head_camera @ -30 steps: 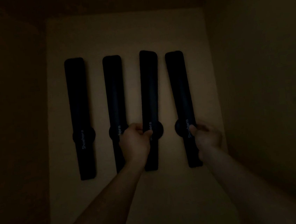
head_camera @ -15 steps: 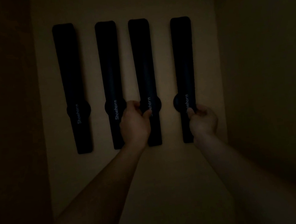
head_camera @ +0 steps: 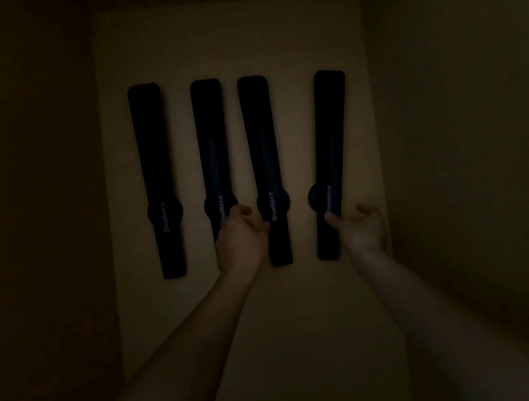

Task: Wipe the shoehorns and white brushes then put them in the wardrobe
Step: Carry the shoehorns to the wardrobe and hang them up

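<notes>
Several black shoehorns lie side by side on the pale wardrobe shelf (head_camera: 315, 319), each marked "Shoehorn". The leftmost shoehorn (head_camera: 155, 166) lies alone. My left hand (head_camera: 241, 238) hovers over the lower part of the second shoehorn (head_camera: 213, 147), fingers loosely curled and holding nothing, its thumb close to the third shoehorn (head_camera: 262, 148). The rightmost shoehorn (head_camera: 330, 141) leans with its top to the right. Beside it, my right hand (head_camera: 362, 229) is open, palm up, and only the thumb tip touches the shoehorn's edge. No white brushes are in view.
The compartment is dim. A dark side wall (head_camera: 37, 224) stands at the left and another wall (head_camera: 469, 178) at the right, close to my right hand. The back edge of the shelf runs along the top of the view.
Both hands have released the shoehorns they held: the left let go of the third, the right opened beside the rightmost. The rightmost shoehorn now tilts to the right.
</notes>
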